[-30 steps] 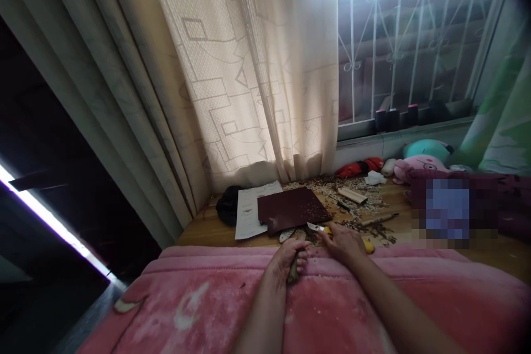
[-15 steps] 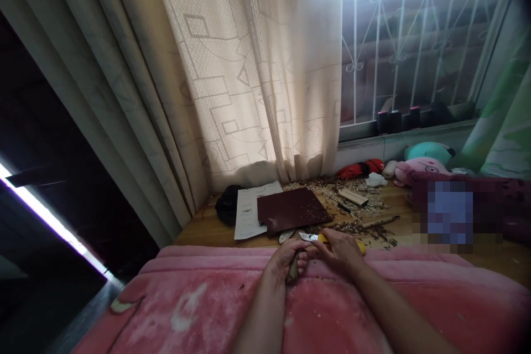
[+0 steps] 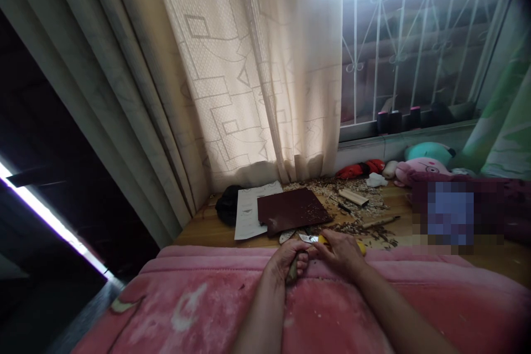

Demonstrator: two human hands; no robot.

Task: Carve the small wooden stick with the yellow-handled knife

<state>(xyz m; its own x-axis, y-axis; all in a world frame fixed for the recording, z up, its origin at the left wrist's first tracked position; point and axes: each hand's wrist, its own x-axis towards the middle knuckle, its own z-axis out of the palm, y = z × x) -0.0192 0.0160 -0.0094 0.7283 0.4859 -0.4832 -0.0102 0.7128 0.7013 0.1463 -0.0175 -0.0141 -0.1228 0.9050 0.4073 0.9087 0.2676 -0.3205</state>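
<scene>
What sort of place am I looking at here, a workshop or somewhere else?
Probably a room in a home, likely a bedroom, rather than a workshop. A lace curtain hangs beside a barred window, a plush pink pig sits below it, and wood shavings are strewn nearby.

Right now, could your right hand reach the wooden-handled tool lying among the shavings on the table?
Probably yes: only loose wood shavings lie between the right hand and the wooden-handled tool, though that hand holds a yellow-handled knife.

Patterned cream curtain (image 3: 244,66) beside white iron window bars (image 3: 398,38), harsh daylight glaring above.
</scene>
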